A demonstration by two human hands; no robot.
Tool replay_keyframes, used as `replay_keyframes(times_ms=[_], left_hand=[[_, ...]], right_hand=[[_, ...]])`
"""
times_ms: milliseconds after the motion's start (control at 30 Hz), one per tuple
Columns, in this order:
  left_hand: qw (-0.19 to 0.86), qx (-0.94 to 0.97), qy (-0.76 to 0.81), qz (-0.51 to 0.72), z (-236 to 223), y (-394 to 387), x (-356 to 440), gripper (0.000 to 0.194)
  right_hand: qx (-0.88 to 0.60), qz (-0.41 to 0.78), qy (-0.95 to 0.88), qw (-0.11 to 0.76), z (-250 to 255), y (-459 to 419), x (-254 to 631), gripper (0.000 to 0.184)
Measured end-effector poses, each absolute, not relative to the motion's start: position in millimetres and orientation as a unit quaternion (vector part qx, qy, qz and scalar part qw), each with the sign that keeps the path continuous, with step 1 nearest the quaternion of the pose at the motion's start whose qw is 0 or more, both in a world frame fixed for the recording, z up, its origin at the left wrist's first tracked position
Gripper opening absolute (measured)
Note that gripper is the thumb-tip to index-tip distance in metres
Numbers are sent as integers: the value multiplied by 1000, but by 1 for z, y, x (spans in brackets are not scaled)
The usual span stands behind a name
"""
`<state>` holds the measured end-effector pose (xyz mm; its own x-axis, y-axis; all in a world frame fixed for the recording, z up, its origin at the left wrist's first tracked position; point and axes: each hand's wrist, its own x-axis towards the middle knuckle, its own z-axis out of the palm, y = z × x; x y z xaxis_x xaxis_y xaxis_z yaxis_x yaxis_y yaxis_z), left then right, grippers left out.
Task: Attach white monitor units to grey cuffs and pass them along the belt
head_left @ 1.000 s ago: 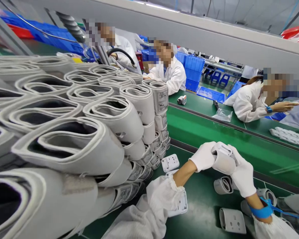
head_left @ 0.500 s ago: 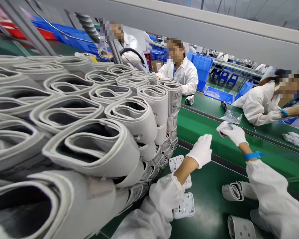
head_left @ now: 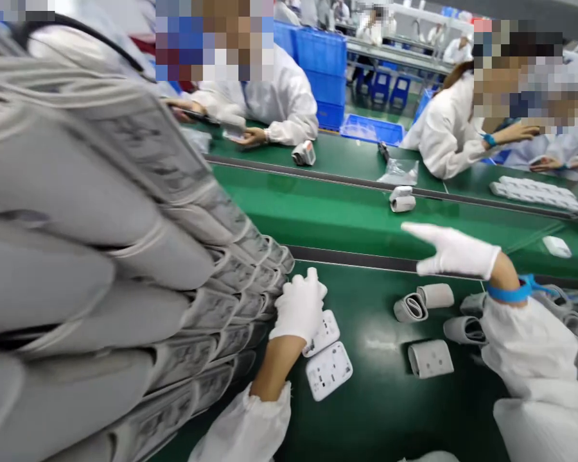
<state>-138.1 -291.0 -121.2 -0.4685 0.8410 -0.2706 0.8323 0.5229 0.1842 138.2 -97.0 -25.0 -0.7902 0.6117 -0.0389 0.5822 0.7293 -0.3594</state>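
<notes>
My left hand (head_left: 299, 307), in a white glove, rests palm down on a white plastic device (head_left: 324, 333) lying on the green bench, next to a tall stack of rolled grey cuffs (head_left: 125, 256). A second white device (head_left: 328, 370) lies just below it. My right hand (head_left: 450, 251), also gloved, hovers over the conveyor's near edge with fingers stretched out and nothing in it. A rolled cuff with a white device on it (head_left: 402, 199) sits on the green conveyor belt (head_left: 318, 212), beyond that hand.
Several loose rolled cuffs (head_left: 424, 301) lie on the bench under my right arm. Across the belt, people in white coats work at a far bench with a clear bag (head_left: 397, 172), a small device (head_left: 304, 153) and a blue tray (head_left: 366, 128).
My right hand carried the cuffed device out to the conveyor, let it go, and has drawn back open. My left hand dropped onto the white device by the stack. The view swung down and right.
</notes>
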Motion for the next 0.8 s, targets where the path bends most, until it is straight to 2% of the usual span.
replay_keyframes(times_ms=[67,100,133,233,300,333,467,533,600,667,733,800], left_hand=[[176,467,864,68,-126,-284,-139,62],[190,449,866,110,-128,-280,-140,65],[209,428,866,152,-131,-276,-142,67],[266,385,851,237,-137,-267,-144,63],[308,375,825,289,-138,-263,-141,53],[336,372,802,326,-135,-261,-136,49],[429,370,670,479,-110,-246,-98,48],[473,369,593,537,-90,-237,-74,55],[552,339,460,607,-71,-227,-53,64],[597,310,345,654,-56,-220,-39,73],[554,341,340,679,-49,-214,-33,73],[448,412,404,683,-47,-209,-30,65]], right_hand=[[-273,147,-948,-71,-34,-136,146,104],[-273,118,-948,-114,-43,-155,145,104],[-288,95,-943,-137,-53,-171,143,97],[-323,76,-934,-135,-78,-196,137,61],[-332,110,-934,-77,-83,-197,138,40],[-340,150,-928,-15,-81,-194,141,35],[-342,341,-810,333,-61,-183,144,53],[-296,358,-779,421,-51,-178,137,53],[-272,338,-775,460,-45,-172,128,51],[-302,305,-775,463,-43,-165,123,54],[-349,319,-767,434,-43,-159,124,67],[-354,420,-752,365,-43,-154,130,90]])
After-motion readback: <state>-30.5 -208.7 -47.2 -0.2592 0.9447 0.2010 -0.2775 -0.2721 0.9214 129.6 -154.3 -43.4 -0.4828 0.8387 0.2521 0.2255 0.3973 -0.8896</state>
